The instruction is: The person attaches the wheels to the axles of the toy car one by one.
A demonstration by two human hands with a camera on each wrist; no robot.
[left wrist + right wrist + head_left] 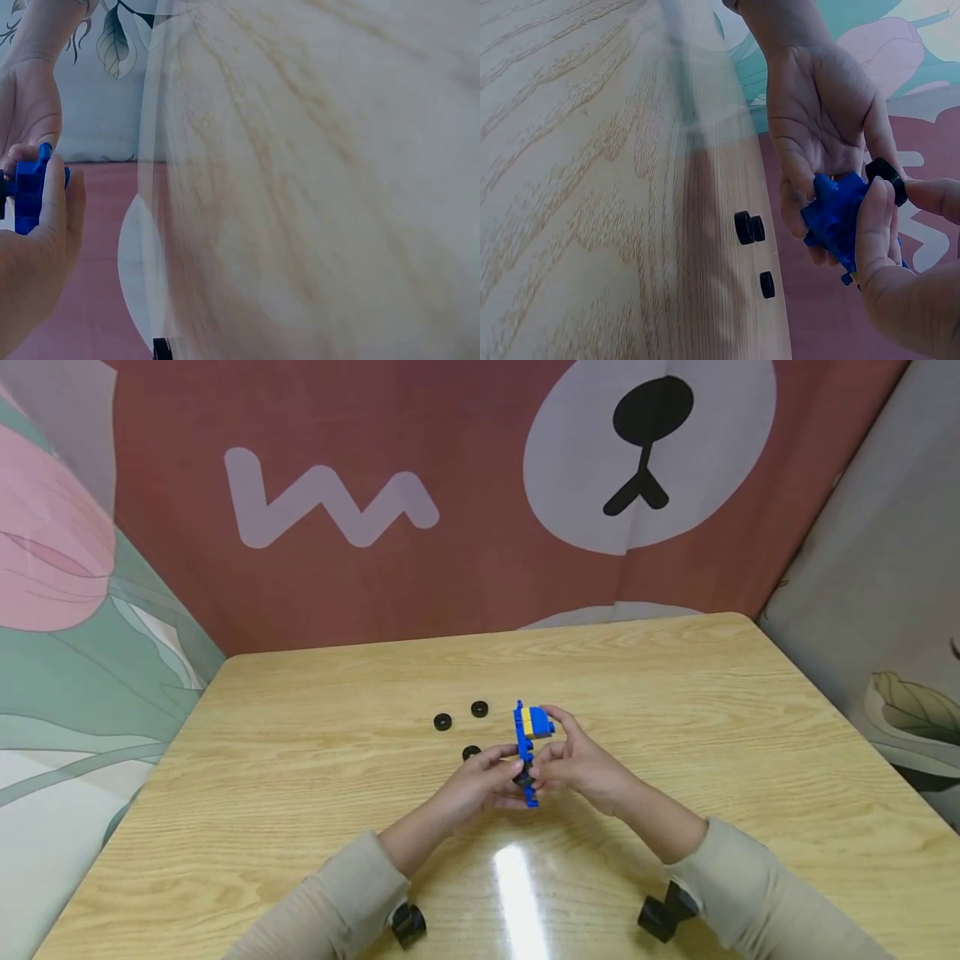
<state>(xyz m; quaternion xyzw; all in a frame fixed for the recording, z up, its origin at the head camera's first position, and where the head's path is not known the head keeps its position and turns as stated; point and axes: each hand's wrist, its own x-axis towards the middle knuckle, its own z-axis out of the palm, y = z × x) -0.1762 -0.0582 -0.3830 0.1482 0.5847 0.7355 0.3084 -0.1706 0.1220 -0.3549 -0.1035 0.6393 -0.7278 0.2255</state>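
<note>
A blue toy assembly [522,745] with a yellow piece stands upright between both hands above the table. The left hand [480,787] grips its lower part from the left. The right hand [585,768] pinches a black wheel [886,181] against the side of the toy, clearest in the right wrist view. In that view the blue body [836,217] lies across the fingers of the left hand [825,120]. Only part of the blue toy [30,189] shows at the edge of the left wrist view.
Several black wheels lie on the wooden table [337,710], left of and beyond the hands: one wheel [442,722], another [479,709], and one [471,752] near the left fingertips. A printed cloth [337,585] hangs behind the table.
</note>
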